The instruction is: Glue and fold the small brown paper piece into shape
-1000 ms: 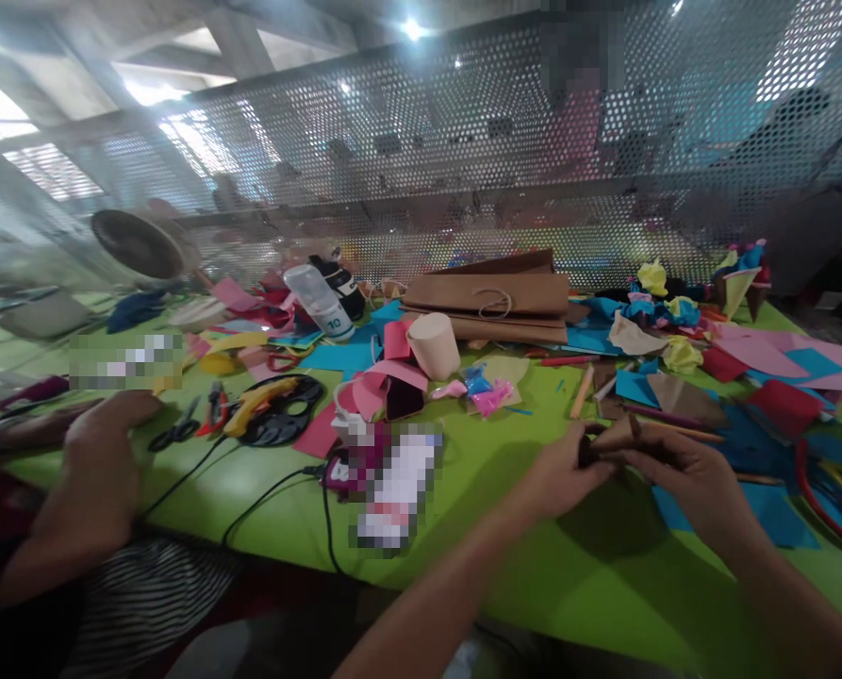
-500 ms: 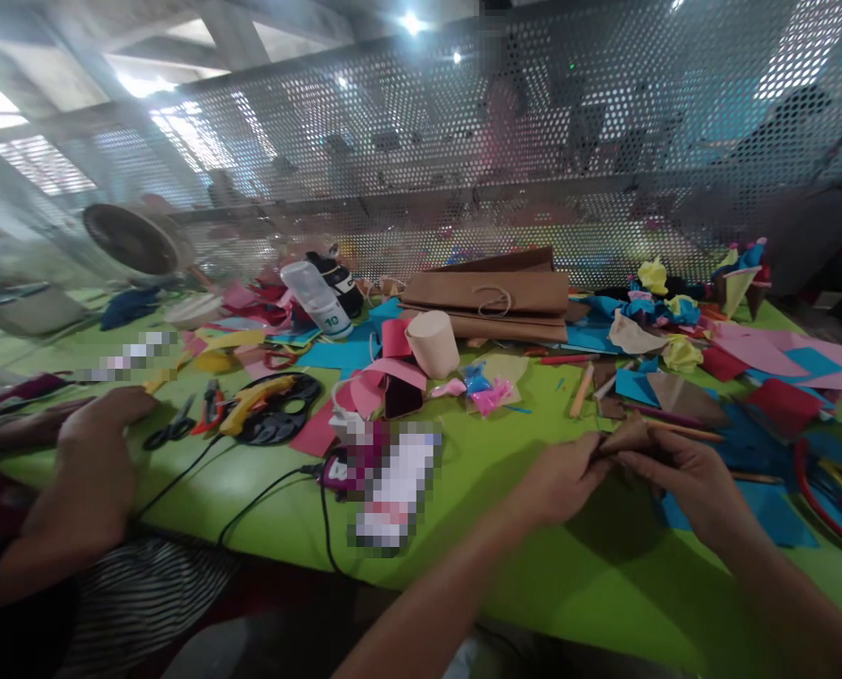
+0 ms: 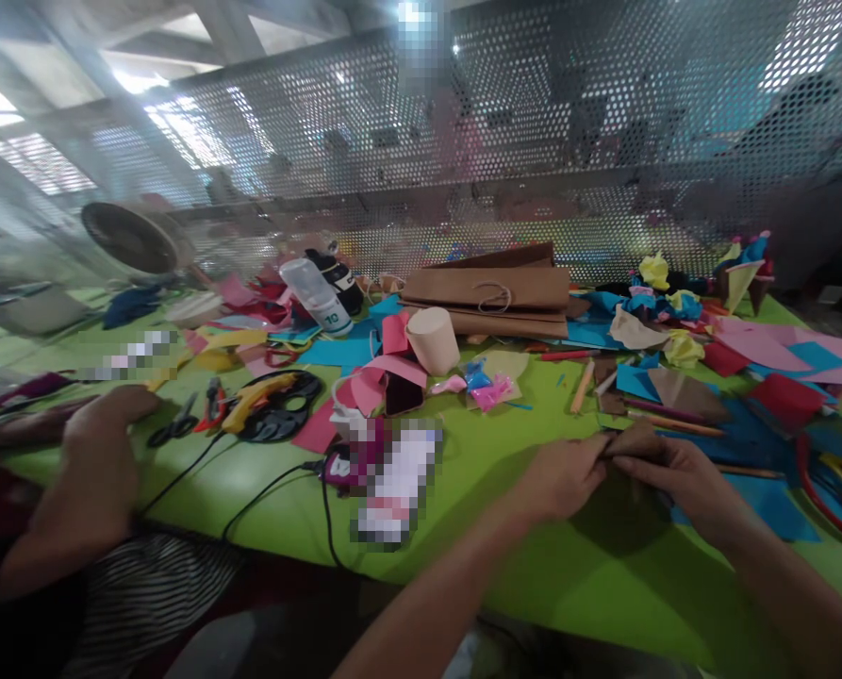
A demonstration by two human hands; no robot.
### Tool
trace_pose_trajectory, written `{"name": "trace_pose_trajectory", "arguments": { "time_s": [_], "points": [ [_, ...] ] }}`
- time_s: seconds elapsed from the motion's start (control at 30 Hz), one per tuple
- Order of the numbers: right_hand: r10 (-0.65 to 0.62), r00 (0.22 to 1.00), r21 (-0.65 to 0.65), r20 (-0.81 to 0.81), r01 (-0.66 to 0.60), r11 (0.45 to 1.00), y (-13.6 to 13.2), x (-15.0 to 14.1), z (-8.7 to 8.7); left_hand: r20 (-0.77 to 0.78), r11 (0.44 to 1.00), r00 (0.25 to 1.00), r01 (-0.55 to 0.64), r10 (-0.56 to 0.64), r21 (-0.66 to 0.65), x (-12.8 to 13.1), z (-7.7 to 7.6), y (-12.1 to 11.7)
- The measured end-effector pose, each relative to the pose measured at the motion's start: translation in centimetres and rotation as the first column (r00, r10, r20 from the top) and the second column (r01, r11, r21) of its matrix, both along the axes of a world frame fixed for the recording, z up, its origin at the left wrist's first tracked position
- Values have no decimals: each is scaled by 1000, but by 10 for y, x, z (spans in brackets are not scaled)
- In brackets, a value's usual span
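My left hand (image 3: 560, 476) and my right hand (image 3: 679, 476) meet above the green table (image 3: 505, 471), both pinched on a small folded piece of brown paper (image 3: 629, 440). Their fingertips touch along its lower edge. The paper is held just above the tabletop, in front of blue paper sheets (image 3: 767, 490) and a few pencils (image 3: 668, 424).
Another person's hand (image 3: 102, 453) rests on the table's left edge by scissors (image 3: 173, 429) and black cables (image 3: 265, 490). Brown paper bags (image 3: 491, 297), a paper cup (image 3: 433, 341), a white bottle (image 3: 318, 297), crumpled coloured paper and a red hoop (image 3: 827, 500) lie around. A perforated metal screen (image 3: 463, 141) stands behind.
My hands have drawn a little closer together and pressed the brown paper flatter. The other person's hand has hardly moved.
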State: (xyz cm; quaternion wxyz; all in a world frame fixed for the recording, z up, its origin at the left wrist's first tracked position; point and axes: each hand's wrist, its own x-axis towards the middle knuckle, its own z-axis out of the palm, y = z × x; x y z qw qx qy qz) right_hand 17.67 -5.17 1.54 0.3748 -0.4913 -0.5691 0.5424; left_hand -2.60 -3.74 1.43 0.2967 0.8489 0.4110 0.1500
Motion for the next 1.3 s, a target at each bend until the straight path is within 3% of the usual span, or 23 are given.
{"name": "trace_pose_trajectory", "arguments": {
  "time_s": [0.13, 0.2, 0.33, 0.47, 0.57, 0.77, 0.93, 1.13, 1.3],
  "points": [
    [-83, 995, -27, -61, 82, 996, 2, 4, -1, 165, 996, 986, -2, 16, -84, -5, 3, 1],
    [-107, 991, -14, -81, 106, 994, 3, 7, -1, 298, 982, 953, -4, 62, -189, -8, 1, 2],
    [-84, 995, -28, -61, 83, 996, 3, 9, -2, 526, 885, 813, 30, 249, -465, -12, -3, 3],
    [9, 998, 1, -61, -9, 1000, -1, 4, 2, 561, 782, 754, 103, 342, -615, -7, -7, 2],
    [73, 995, -10, -65, -74, 997, -4, -2, 8, 560, 733, 733, 125, 386, -669, -3, -6, 2],
    [182, 980, -83, -86, -189, 978, -6, -6, 16, 669, 698, 655, 293, 350, -653, -5, 0, 3],
    [151, 985, -91, -84, -158, 983, -6, -2, 14, 664, 637, 626, 325, 409, -699, -6, -1, 3],
    [40, 984, -66, -174, -52, 996, -2, 4, 8, 645, 673, 540, 183, 540, -717, -4, -4, 7],
    [-83, 981, 47, -176, 93, 995, 2, 7, 6, 678, 779, 508, 22, 532, -627, -5, -5, 9]
  ]
}}
